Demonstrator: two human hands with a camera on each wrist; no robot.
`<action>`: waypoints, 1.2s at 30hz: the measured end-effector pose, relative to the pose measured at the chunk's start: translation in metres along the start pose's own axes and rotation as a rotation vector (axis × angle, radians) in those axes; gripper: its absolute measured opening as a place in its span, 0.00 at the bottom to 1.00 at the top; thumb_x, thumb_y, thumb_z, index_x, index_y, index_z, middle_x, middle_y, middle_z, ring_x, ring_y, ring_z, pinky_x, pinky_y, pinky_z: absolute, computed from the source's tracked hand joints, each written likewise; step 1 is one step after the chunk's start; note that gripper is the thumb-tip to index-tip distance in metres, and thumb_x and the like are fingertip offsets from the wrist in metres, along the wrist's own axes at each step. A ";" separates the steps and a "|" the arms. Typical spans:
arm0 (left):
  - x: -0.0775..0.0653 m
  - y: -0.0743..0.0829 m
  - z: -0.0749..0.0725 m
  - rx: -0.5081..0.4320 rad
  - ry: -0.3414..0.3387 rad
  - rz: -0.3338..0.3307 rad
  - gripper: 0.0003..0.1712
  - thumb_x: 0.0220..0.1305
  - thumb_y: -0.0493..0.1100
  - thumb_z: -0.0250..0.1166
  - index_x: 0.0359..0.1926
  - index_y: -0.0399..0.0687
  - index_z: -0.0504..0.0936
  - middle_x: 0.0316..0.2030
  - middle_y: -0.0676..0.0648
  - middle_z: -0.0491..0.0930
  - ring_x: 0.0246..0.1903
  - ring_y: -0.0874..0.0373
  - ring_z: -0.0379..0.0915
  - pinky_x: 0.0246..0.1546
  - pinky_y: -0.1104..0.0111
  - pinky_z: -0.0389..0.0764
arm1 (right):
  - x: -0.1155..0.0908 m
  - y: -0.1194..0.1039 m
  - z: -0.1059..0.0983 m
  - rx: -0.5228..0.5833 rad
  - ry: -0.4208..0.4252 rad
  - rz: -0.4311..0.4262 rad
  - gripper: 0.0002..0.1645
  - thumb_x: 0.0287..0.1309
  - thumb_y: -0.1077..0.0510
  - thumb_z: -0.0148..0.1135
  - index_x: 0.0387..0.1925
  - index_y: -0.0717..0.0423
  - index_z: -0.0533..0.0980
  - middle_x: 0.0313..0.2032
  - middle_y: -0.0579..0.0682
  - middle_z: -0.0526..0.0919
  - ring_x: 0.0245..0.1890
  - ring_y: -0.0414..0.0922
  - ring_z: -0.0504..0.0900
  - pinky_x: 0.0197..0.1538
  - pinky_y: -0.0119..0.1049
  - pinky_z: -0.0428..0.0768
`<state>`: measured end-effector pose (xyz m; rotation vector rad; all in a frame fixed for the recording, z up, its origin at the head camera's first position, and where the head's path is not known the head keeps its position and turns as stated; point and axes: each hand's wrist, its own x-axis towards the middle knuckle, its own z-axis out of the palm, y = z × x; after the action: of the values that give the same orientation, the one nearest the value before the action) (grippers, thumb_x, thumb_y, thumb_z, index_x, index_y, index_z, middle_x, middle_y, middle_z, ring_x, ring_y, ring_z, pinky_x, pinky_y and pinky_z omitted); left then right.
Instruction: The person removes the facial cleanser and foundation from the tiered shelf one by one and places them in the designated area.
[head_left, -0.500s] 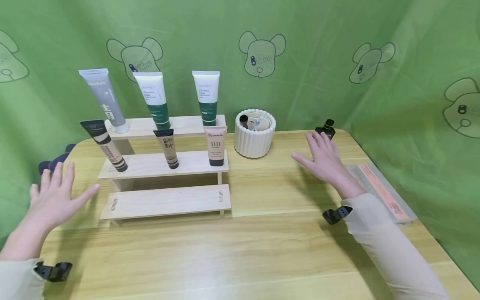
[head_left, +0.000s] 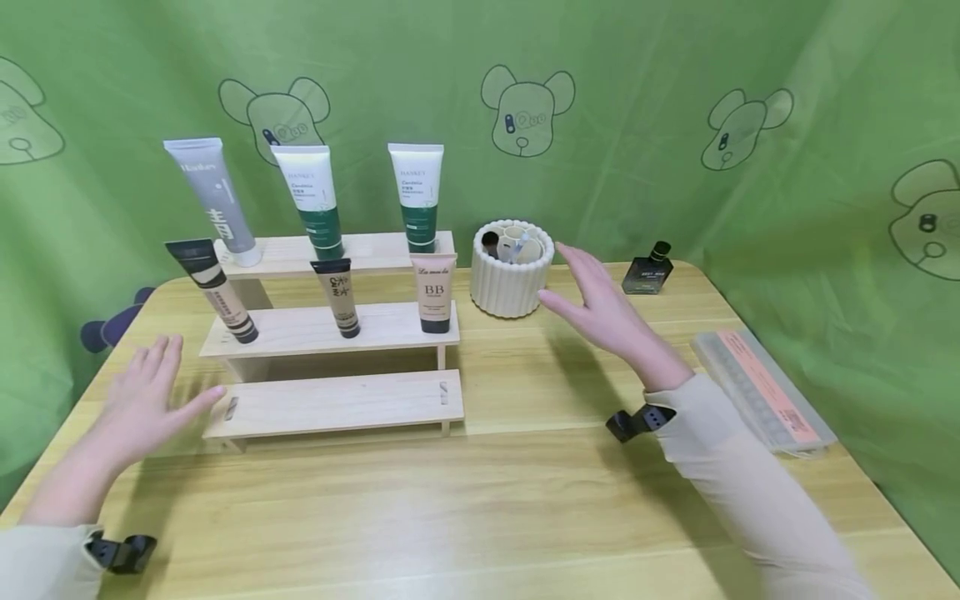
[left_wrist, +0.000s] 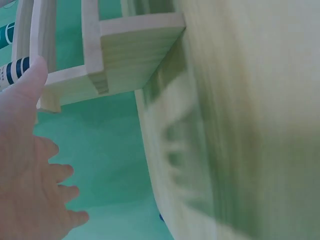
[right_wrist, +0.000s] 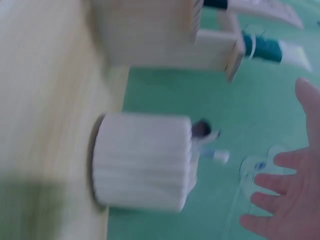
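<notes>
My left hand [head_left: 142,408], fingers spread and holding nothing, hovers left of the wooden tiered rack [head_left: 330,404]. My right hand [head_left: 603,312] is empty too, its fingers extended near the white ribbed holder [head_left: 504,287]; the right wrist view shows a gap between them. A makeup brush [head_left: 490,242] and other slim items stand in the holder. On the rack's top tier are a grey tube [head_left: 217,200] and two white-and-green tubes [head_left: 315,204] [head_left: 417,198]. The middle tier bears a black-and-beige tube [head_left: 217,292], a small tan tube [head_left: 340,298] and a pink BB cream tube [head_left: 434,292].
A dark square bottle [head_left: 647,273] with a black cap stands at the table's back right. Near the right edge lies a flat translucent case [head_left: 765,392] with a pink label. A green curtain [head_left: 622,125] hangs behind the wooden table [head_left: 465,517].
My right hand has moved left, from in front of the dark bottle towards the white holder. The left hand has shifted slightly right. The items on the rack stand as before.
</notes>
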<state>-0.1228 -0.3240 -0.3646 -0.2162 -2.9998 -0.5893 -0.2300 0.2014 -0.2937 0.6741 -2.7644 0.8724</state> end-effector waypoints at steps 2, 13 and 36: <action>-0.001 0.000 0.003 -0.028 0.001 0.030 0.53 0.63 0.57 0.55 0.68 0.29 0.33 0.65 0.23 0.31 0.62 0.26 0.25 0.59 0.38 0.30 | 0.003 -0.011 0.003 0.026 0.011 -0.032 0.44 0.60 0.40 0.54 0.70 0.52 0.49 0.69 0.55 0.52 0.67 0.53 0.49 0.65 0.56 0.49; -0.008 0.009 0.015 -0.128 -0.070 0.071 0.52 0.63 0.55 0.57 0.68 0.29 0.35 0.66 0.25 0.32 0.64 0.29 0.29 0.62 0.44 0.31 | 0.024 -0.056 0.026 0.333 0.033 -0.154 0.37 0.57 0.53 0.62 0.65 0.55 0.61 0.60 0.56 0.68 0.59 0.47 0.66 0.59 0.45 0.67; -0.012 0.014 0.018 -0.107 -0.145 0.110 0.49 0.58 0.55 0.63 0.65 0.26 0.52 0.63 0.23 0.48 0.61 0.28 0.45 0.57 0.37 0.50 | 0.043 -0.088 0.058 0.550 0.036 -0.088 0.16 0.55 0.64 0.63 0.46 0.66 0.74 0.40 0.57 0.79 0.40 0.47 0.78 0.47 0.36 0.77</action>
<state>-0.1095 -0.3054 -0.3775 -0.4467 -3.0707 -0.7545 -0.2280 0.0878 -0.2842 0.8370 -2.4387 1.6248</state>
